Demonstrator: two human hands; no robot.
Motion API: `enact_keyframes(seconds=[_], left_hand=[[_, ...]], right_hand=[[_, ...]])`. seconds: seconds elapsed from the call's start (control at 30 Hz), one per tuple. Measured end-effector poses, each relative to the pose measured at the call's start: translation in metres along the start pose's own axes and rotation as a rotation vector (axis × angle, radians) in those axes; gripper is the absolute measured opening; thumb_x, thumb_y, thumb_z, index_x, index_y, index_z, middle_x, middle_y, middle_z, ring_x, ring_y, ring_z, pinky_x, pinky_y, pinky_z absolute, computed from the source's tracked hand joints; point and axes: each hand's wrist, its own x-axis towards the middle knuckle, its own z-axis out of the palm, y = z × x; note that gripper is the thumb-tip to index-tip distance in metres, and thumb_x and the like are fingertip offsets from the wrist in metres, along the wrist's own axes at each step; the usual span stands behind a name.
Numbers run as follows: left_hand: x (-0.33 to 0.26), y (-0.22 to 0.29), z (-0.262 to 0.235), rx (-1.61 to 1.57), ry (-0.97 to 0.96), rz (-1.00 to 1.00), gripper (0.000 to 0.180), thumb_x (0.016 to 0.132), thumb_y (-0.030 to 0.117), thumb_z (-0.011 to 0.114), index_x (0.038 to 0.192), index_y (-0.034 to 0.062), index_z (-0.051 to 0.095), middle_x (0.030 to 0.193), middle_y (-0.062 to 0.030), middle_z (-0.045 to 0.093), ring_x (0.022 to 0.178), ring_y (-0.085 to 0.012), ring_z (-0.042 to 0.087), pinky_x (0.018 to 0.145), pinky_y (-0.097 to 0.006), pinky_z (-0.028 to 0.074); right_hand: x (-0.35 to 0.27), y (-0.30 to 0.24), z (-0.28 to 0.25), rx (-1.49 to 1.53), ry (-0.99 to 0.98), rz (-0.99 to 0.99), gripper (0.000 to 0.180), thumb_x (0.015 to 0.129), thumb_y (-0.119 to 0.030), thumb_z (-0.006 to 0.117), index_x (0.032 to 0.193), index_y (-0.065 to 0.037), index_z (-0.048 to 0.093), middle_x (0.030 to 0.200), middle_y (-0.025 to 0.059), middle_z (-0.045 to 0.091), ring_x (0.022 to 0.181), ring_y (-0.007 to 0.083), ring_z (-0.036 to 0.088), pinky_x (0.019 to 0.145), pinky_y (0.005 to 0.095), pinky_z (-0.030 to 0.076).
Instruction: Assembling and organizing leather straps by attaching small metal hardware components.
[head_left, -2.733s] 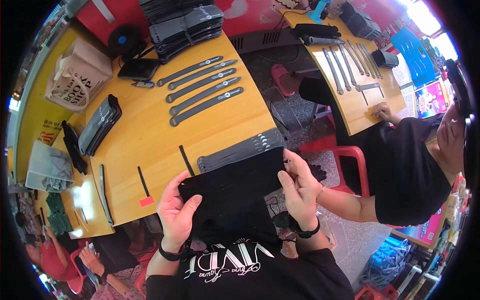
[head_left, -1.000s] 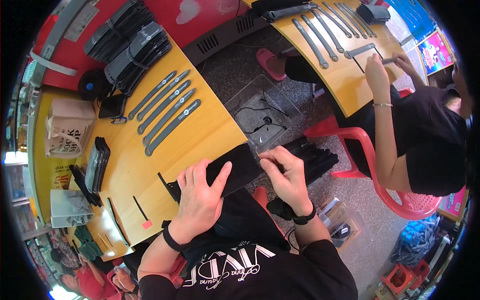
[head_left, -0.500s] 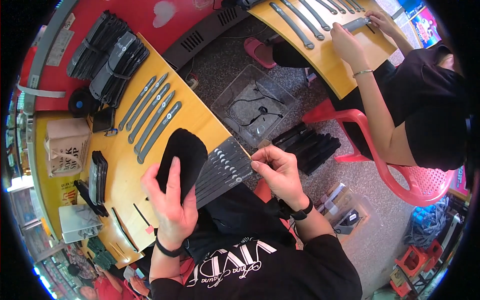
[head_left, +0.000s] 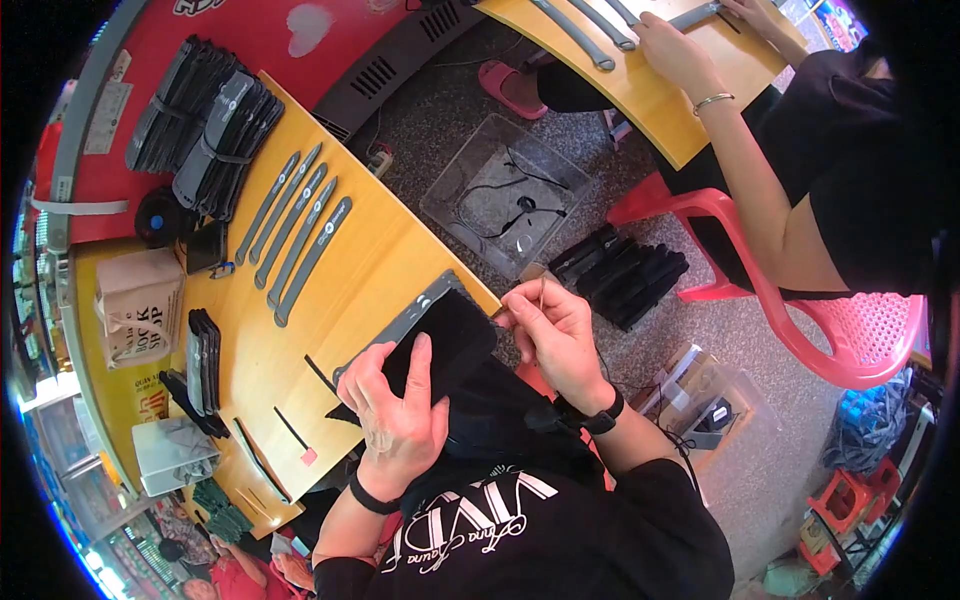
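My left hand (head_left: 395, 410) lies on a black soft fabric piece (head_left: 450, 345), index finger stretched along it, the thumb apart and the other fingers bent. Beneath that piece, a grey printed strip (head_left: 400, 325) shows at the table edge; most of whatever lies under it is hidden. At the far right corner of the black piece, my right hand (head_left: 550, 325) has thumb and index finger pinched together. A thin stick-like thing (head_left: 543, 290) rises from those fingers, too small to name. Both hands are just above my lap.
Several grey strips (head_left: 310, 260) lie in a row on the wooden table (head_left: 370, 220), with banded black bundles (head_left: 225, 145) behind. A clear plastic bin (head_left: 480, 240) and black bundles (head_left: 625, 280) are on the floor. A co-worker's hand (head_left: 680, 60) works at another table, beside a pink chair (head_left: 850, 340).
My left hand has swung the black piece rightward and down, from upright to over the grey printed pieces, covering most of them. My right hand remains pinched near the same corner.
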Motion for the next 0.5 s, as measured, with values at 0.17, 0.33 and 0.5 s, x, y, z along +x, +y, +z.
enact_keyframes(seconds=[0.17,0.33,0.5], left_hand=[[-0.004,-0.006,0.007,0.027,0.081,0.034,0.075,0.055,0.009,0.075,0.128,0.0035,0.055,0.120,-0.0224,0.041,0.109,-0.0375,0.042,0.092,-0.048,0.030],[-0.004,-0.005,0.015,0.026,0.037,0.057,0.076,0.055,0.010,0.075,0.128,0.0041,0.055,0.120,-0.0214,0.041,0.109,-0.0365,0.042,0.093,-0.048,0.031],[-0.001,-0.008,0.015,-0.003,0.048,0.017,0.075,0.058,0.008,0.074,0.129,0.0038,0.054,0.119,-0.0213,0.042,0.108,-0.0366,0.042,0.093,-0.047,0.031]], right_hand=[[-0.005,-0.005,-0.002,-0.067,-0.035,0.003,0.012,0.089,-0.007,0.061,0.098,0.000,0.058,0.076,0.0036,0.064,0.052,0.0020,0.049,0.042,0.0179,0.038],[-0.006,0.002,-0.004,-0.083,-0.060,-0.010,0.016,0.087,-0.003,0.062,0.102,0.001,0.057,0.077,0.0029,0.064,0.054,0.0017,0.050,0.044,0.0176,0.039],[-0.007,-0.002,-0.002,-0.044,-0.051,-0.012,0.018,0.084,-0.001,0.063,0.101,0.001,0.057,0.077,0.0026,0.063,0.058,0.0013,0.052,0.046,0.0169,0.041]])
